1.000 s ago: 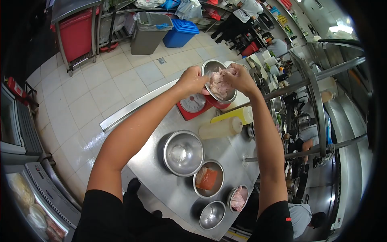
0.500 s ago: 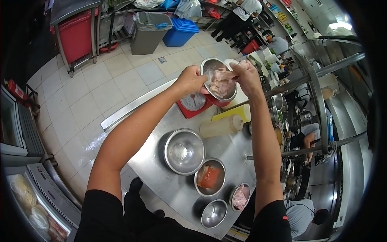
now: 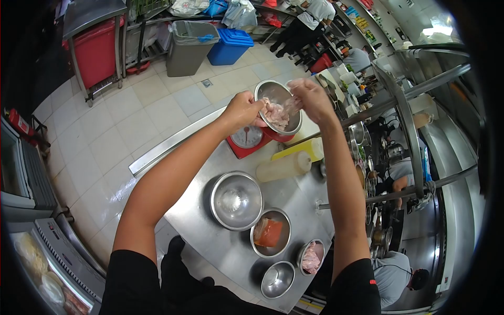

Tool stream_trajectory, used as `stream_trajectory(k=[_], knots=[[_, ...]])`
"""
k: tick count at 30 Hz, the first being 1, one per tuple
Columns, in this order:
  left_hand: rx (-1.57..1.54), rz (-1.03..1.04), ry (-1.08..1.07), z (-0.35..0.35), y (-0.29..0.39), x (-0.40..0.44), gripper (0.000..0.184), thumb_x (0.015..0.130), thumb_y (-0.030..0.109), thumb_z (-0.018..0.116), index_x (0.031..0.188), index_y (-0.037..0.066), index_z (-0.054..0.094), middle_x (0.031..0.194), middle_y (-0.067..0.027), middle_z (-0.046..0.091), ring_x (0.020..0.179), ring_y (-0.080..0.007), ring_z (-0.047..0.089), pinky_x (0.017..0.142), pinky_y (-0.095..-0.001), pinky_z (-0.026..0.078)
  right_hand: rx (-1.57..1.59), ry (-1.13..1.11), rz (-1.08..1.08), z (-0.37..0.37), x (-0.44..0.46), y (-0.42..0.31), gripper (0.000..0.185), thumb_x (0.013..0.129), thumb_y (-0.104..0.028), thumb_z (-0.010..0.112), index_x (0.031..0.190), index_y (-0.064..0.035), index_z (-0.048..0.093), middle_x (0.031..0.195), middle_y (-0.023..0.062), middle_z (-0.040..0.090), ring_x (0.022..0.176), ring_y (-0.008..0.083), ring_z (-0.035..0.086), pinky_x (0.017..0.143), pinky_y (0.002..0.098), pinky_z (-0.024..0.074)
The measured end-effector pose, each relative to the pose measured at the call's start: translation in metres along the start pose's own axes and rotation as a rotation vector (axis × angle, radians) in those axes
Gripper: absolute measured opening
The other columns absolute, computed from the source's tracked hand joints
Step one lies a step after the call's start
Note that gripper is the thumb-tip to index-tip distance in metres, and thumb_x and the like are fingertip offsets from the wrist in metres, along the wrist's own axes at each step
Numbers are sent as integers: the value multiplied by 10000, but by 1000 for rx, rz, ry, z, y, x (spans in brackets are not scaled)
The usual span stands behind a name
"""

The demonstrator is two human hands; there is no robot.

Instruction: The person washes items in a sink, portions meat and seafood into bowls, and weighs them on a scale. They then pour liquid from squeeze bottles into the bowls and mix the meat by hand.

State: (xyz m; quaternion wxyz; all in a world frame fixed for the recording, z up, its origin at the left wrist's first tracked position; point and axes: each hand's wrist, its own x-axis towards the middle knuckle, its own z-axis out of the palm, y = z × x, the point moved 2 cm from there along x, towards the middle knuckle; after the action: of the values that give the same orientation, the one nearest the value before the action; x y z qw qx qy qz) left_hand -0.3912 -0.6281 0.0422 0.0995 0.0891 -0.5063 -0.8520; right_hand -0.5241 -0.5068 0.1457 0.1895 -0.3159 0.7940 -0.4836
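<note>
My left hand (image 3: pixel 244 111) grips the near-left rim of a steel bowl (image 3: pixel 266 90) and holds it tilted, with pale raw meat (image 3: pixel 276 114) inside. At its right rim is my right hand (image 3: pixel 312 100), its fingers smeared by motion, so what they hold is unclear. Beneath the bowl stands a red dial scale (image 3: pixel 237 149); whether they touch is hidden. Closer to me on the steel table (image 3: pixel 194 206) are an empty large bowl (image 3: pixel 236 201), a bowl (image 3: pixel 283 231) with an orange-red block (image 3: pixel 268 232), a bowl (image 3: pixel 303 254) of pink meat (image 3: pixel 312 258) and a small empty bowl (image 3: pixel 277 280).
A cloudy squeeze bottle (image 3: pixel 283 167) and a yellow container (image 3: pixel 310 149) lie right of the scale. Metal rails (image 3: pixel 409 115) rise along the right side. Beyond the table are a grey bin (image 3: pixel 188 55) and a blue bin (image 3: pixel 230 48). A co-worker (image 3: pixel 392 278) is at lower right.
The meat strip that my right hand pulled up from the bowl is no longer clearly visible, and that hand is now blurred. My left hand keeps its grip on the bowl.
</note>
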Motion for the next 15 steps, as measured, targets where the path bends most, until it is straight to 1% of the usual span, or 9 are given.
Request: stream_trajectory(k=[1, 2, 4, 5, 7, 8, 12, 14, 15], knots=[[0, 1, -1, -1, -2, 2, 210, 908, 153, 548, 885, -41, 472, 838, -122, 568, 667, -166, 631, 576, -248, 576, -158, -76, -18, 7, -3, 0, 122, 788, -75, 626, 866, 18, 631, 791, 26, 630, 647, 111, 570, 588, 268, 472], [6, -4, -2, -2, -5, 5, 215, 914, 161, 542, 884, -39, 470, 838, -123, 567, 668, -167, 632, 578, -248, 576, -158, -76, -19, 12, -2, 3, 122, 788, -75, 626, 866, 18, 631, 791, 26, 630, 647, 111, 570, 588, 268, 472], [12, -10, 1, -3, -7, 7, 221, 920, 169, 537, 883, -37, 469, 838, -124, 567, 669, -169, 632, 579, -248, 577, -568, -231, -217, 27, -2, 4, 233, 753, -142, 678, 911, 26, 647, 835, 116, 680, 728, 195, 642, 666, 330, 508], [21, -3, 10, -3, -6, 6, 220, 923, 171, 535, 885, -36, 470, 837, -123, 567, 670, -167, 632, 581, -248, 578, -565, -234, -216, 33, -2, 3, 233, 753, -142, 678, 911, 26, 647, 835, 116, 680, 728, 195, 642, 666, 330, 508], [30, -2, 26, -3, -8, 5, 220, 925, 173, 533, 888, -34, 471, 837, -123, 567, 672, -166, 631, 582, -248, 579, -1029, -261, -241, 45, -1, 0, 297, 706, -209, 714, 906, 3, 657, 850, 197, 673, 799, 303, 661, 730, 377, 513], [29, 10, 24, -4, -9, 6, 225, 926, 175, 536, 890, -37, 472, 835, -122, 567, 676, -165, 631, 584, -247, 580, -1038, -257, -240, 48, 3, 4, 310, 684, -238, 727, 906, -30, 669, 841, 235, 651, 803, 373, 637, 731, 400, 512], [15, 31, 27, -4, -11, 6, 236, 924, 180, 545, 896, -45, 479, 835, -126, 571, 683, -164, 632, 583, -243, 580, -1121, -224, -204, 53, 4, 6, 299, 698, -247, 713, 895, -26, 669, 832, 222, 658, 803, 378, 637, 723, 409, 511], [28, 25, 18, -5, -13, 8, 239, 925, 181, 544, 902, -49, 481, 838, -130, 573, 685, -168, 634, 581, -243, 580, -1078, -145, -198, 48, 2, 7, 292, 733, -241, 689, 889, 5, 662, 797, 217, 660, 748, 339, 660, 694, 399, 515], [43, 18, 8, -5, -13, 9, 242, 926, 182, 542, 907, -53, 484, 841, -133, 576, 686, -171, 636, 580, -242, 581, -1077, -148, -200, 43, 4, 11, 292, 733, -241, 689, 889, 5, 662, 797, 217, 660, 748, 339, 660, 694, 399, 515]])
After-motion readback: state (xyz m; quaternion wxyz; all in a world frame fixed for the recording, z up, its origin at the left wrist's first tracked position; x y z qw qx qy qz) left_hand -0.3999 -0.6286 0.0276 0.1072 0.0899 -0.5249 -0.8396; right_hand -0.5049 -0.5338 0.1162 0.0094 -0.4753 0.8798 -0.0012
